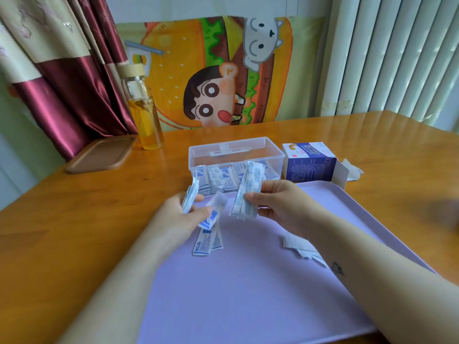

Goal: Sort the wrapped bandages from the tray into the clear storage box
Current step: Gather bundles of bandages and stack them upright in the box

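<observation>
Two hands work over one lilac tray [248,306] on the tabletop [74,219]. The left hand [177,217] has its grip closed on a small stack [190,198] of wrapped bandages, thumb across the front. One more wrapper [214,207] at its thumb tip is motion-blurred, and I cannot tell whether it is held. The right hand [280,203] pinches a thicker bundle [248,192] upright between thumb and fingers. The number in either grip cannot be counted.

Just below the left grip, about three loose bandages [207,242] lie overlapping on the tray. The nearest shows large blue Chinese characters, but its small print is unreadable.

Just beyond both grips stands one clear box [236,155], open on top. The packed bandages [218,180] at its bottom are partly hidden by the bundle.

Beyond the right grip sits one blue-and-white carton [310,162], flap open, its print too small to read. Below that grip, torn white paper scraps [298,244] lie on the tray, partly covered by the forearm.

Well beyond the left grip stand one glass bottle [145,115] of yellow liquid and one brown board [99,155].
</observation>
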Demonstrator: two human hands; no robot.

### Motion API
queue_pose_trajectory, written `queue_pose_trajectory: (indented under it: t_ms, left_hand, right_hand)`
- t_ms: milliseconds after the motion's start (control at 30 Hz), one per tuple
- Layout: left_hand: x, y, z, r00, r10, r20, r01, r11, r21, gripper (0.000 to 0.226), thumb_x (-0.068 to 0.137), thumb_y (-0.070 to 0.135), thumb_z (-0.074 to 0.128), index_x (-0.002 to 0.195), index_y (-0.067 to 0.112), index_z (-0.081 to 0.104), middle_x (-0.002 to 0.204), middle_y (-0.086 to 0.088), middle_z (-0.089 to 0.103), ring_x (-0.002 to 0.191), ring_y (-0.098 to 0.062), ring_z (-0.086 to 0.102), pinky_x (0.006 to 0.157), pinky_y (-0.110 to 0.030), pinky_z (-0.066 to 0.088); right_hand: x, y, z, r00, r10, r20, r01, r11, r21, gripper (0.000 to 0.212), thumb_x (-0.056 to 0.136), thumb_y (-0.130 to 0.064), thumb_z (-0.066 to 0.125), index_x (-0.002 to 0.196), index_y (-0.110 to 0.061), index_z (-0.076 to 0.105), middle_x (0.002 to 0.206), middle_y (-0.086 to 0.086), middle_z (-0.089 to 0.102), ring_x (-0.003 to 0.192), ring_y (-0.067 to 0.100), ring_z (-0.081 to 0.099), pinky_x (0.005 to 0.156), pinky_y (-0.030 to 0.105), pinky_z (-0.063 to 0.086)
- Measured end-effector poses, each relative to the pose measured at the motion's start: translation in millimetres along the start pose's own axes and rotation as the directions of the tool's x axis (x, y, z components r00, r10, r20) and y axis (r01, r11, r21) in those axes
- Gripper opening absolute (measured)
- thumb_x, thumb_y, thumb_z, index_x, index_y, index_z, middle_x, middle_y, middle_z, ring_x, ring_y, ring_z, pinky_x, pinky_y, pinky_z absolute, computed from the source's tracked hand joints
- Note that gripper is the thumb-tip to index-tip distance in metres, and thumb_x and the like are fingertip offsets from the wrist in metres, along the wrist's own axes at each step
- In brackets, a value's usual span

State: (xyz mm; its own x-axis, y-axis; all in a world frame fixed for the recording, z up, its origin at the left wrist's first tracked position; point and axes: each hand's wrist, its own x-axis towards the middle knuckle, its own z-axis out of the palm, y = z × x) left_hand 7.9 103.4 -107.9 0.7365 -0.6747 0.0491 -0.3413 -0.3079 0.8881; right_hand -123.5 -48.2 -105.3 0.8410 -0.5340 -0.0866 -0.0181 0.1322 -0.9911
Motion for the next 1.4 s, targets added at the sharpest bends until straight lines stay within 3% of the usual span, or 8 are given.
queue_pose_trajectory:
  t_ms: [167, 333, 600, 767, 900, 1133, 1300, 1400]
  left_hand:
    - [1, 2, 0, 0.99, 0.072, -0.122, -0.068, 0.997, 0.032, 0.011, 0.088, 0.031, 0.061, 0.095, 0.022, 0.062, 0.079, 0.003, 0.05, 0.063, -0.015, 0.047, 0.059, -0.027, 0.036]
    - [-16, 21, 10, 0.945, -0.085, 0.315, 0.261, 0.777, -0.573, 0.042, 0.078, 0.043, 0.061, 0.103, 0.009, 0.064, 0.066, 0.002, 0.057, 0.042, -0.007, 0.039, 0.047, -0.021, 0.035]
    - [-17, 21, 17, 0.937, -0.052, 0.345, 0.285, 0.684, -0.672, 0.023, 0.096, 0.02, 0.047, 0.108, 0.014, 0.067, 0.092, -0.005, 0.074, 0.074, -0.015, 0.071, 0.059, -0.024, 0.056]
    - [-9, 21, 11, 0.913, -0.167, 0.371, 0.405, 0.466, -0.787, 0.018, 0.094, 0.02, 0.049, 0.095, 0.014, 0.066, 0.072, -0.001, 0.061, 0.067, -0.016, 0.06, 0.061, -0.029, 0.051]
    - [-19, 26, 19, 0.833, -0.113, 0.542, 0.493, 0.598, -0.632, 0.021, 0.09, 0.015, 0.049, 0.101, 0.013, 0.067, 0.094, -0.011, 0.057, 0.088, -0.025, 0.052, 0.068, -0.03, 0.047]
    - [-37, 43, 32, 0.845, -0.054, 0.531, 0.365, 0.785, -0.501, 0.023, 0.095, 0.008, 0.042, 0.083, 0.013, 0.061, 0.065, 0.0, 0.06, 0.062, -0.013, 0.051, 0.054, -0.023, 0.042]
    - [-44, 51, 41, 0.86, -0.104, 0.5, 0.427, 0.682, -0.594, 0.014, 0.097, 0.015, 0.045, 0.097, 0.016, 0.059, 0.061, 0.002, 0.046, 0.048, -0.009, 0.044, 0.049, -0.022, 0.047]
    - [-42, 51, 38, 0.877, -0.153, 0.456, 0.45, 0.595, -0.666, 0.014, 0.098, 0.016, 0.045, 0.102, 0.016, 0.059, 0.055, 0.004, 0.042, 0.038, -0.006, 0.033, 0.044, -0.019, 0.044]
  right_hand:
    - [-2, -3, 2, 0.995, 0.045, 0.091, -0.055, 0.992, 0.113, 0.018, 0.089, 0.002, 0.054, 0.104, -0.004, 0.063, 0.096, 0.008, 0.07, 0.081, 0.015, 0.068, 0.083, 0.029, 0.055]
    - [-11, -6, 18, 0.964, 0.019, 0.266, -0.035, 0.998, 0.056, 0.02, 0.087, 0.003, 0.057, 0.105, -0.005, 0.063, 0.1, 0.013, 0.069, 0.089, 0.02, 0.068, 0.083, 0.028, 0.055]
    - [-21, -9, 49, 0.941, -0.312, 0.13, 0.32, 0.701, -0.637, 0.007, 0.08, -0.021, 0.072, 0.08, -0.02, 0.065, 0.059, -0.016, 0.054, 0.052, 0.0, 0.043, 0.056, 0.011, 0.034]
    - [-34, -8, 49, 0.917, -0.309, 0.252, 0.369, 0.418, -0.83, 0.096, 0.066, -0.043, 0.08, 0.143, -0.039, 0.023, 0.138, -0.008, 0.033, 0.116, 0.005, 0.043, 0.092, 0.019, 0.04]
    - [-44, -3, 52, 0.889, -0.275, 0.367, 0.427, 0.204, -0.881, 0.125, 0.063, -0.048, 0.08, 0.144, -0.042, -0.015, 0.155, -0.004, -0.012, 0.143, 0.015, 0.011, 0.099, 0.027, 0.036]
    - [-42, -8, 29, 0.85, -0.316, 0.42, 0.508, 0.288, -0.811, 0.104, 0.065, -0.038, 0.081, 0.146, -0.034, 0.017, 0.13, -0.005, 0.033, 0.115, 0.015, 0.043, 0.094, 0.033, 0.046]
    - [-52, -34, 1, 0.874, -0.302, 0.382, 0.475, 0.36, -0.803, 0.091, 0.066, -0.039, 0.081, 0.142, -0.035, 0.03, 0.132, -0.008, 0.037, 0.116, 0.006, 0.044, 0.095, 0.014, 0.036]
    - [-52, -53, -34, 0.957, -0.104, 0.272, 0.29, 0.238, -0.927, 0.057, 0.075, -0.042, 0.073, 0.127, -0.029, 0.053, 0.129, -0.01, 0.053, 0.117, 0.006, 0.049, 0.091, 0.016, 0.035]
